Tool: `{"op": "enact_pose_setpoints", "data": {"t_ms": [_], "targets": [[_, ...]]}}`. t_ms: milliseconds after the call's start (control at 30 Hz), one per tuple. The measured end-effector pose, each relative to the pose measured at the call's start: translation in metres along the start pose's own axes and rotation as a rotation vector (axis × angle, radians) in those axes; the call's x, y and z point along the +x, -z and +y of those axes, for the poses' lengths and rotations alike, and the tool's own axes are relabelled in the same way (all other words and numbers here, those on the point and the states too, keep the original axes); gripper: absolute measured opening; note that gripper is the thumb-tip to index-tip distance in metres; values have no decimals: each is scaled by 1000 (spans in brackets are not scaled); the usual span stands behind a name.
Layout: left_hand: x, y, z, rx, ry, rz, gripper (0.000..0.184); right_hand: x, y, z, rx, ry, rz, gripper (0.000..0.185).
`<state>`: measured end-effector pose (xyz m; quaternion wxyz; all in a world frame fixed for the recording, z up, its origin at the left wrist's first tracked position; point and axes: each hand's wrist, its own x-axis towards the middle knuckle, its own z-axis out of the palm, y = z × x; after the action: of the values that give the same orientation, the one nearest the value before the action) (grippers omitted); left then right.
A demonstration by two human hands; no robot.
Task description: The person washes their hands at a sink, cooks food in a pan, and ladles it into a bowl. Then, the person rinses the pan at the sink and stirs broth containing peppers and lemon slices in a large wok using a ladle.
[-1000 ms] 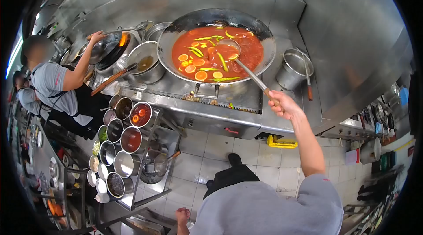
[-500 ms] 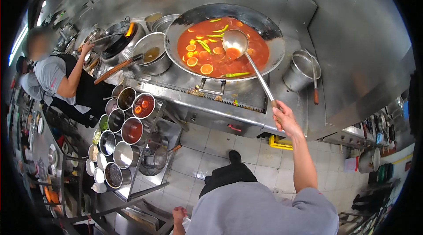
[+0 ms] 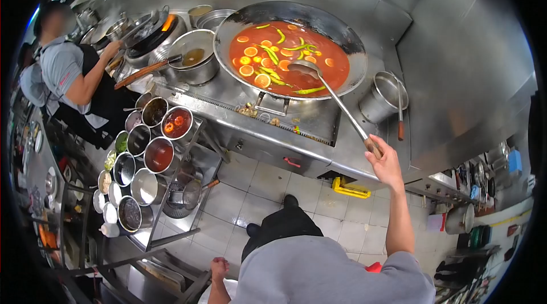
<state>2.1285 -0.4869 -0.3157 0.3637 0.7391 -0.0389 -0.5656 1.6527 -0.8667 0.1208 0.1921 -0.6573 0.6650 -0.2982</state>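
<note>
My right hand (image 3: 387,162) is wrapped round the wooden end of a long-handled ladle (image 3: 345,105). Its metal bowl lies tilted and partly sunk in red broth (image 3: 333,53). The broth sits in a very large wok (image 3: 356,73) on the range, with orange slices (image 3: 250,51) and long green chillies (image 3: 269,53) floating in it. Low beside my body hangs my left hand (image 3: 219,268), its fingers curled closed, with nothing visible in them. White cloth lies near that wrist.
To the right stands a metal pot (image 3: 379,101) with a wooden-handled tool across it. A strainer on a pot (image 3: 199,70) is left of the wok. Several sauce containers (image 3: 159,154) fill a rack at lower left. A co-worker (image 3: 74,70) stands farther left, beside another wok.
The ladle's bowl has gone from above the broth, holding some, down into it. The floating pieces have shifted. My view has turned slightly; my left hand stays low and curled.
</note>
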Motion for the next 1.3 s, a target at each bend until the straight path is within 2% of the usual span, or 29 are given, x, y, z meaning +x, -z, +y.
{"op": "enact_pose_setpoints", "data": {"t_ms": [167, 233, 333, 433, 633, 900, 1000, 1300], "targets": [[-13, -10, 4, -68, -4, 92, 11, 20, 10, -45, -173, 35, -9, 44], [-11, -9, -9, -126, -47, 86, 9, 31, 6, -53, -337, 135, 34, 43], [-20, -14, -21, -154, -44, 99, 9, 54, -8, -62, -421, 233, 55, 42], [-32, -25, -29, -162, 56, 169, 8, 80, -26, -65, -420, 294, 66, 39], [-62, -60, -42, -215, 104, 286, 6, 141, -55, -55, -409, 361, 85, 38], [-100, -151, -26, -291, 116, 351, 7, 238, -83, -27, -395, 476, 107, 39], [-111, -184, -25, -303, 120, 372, 9, 266, -87, -23, -355, 430, 80, 33], [-158, -256, -64, -428, 139, 414, 7, 304, -75, -9, -407, 437, 8, 33]]}}
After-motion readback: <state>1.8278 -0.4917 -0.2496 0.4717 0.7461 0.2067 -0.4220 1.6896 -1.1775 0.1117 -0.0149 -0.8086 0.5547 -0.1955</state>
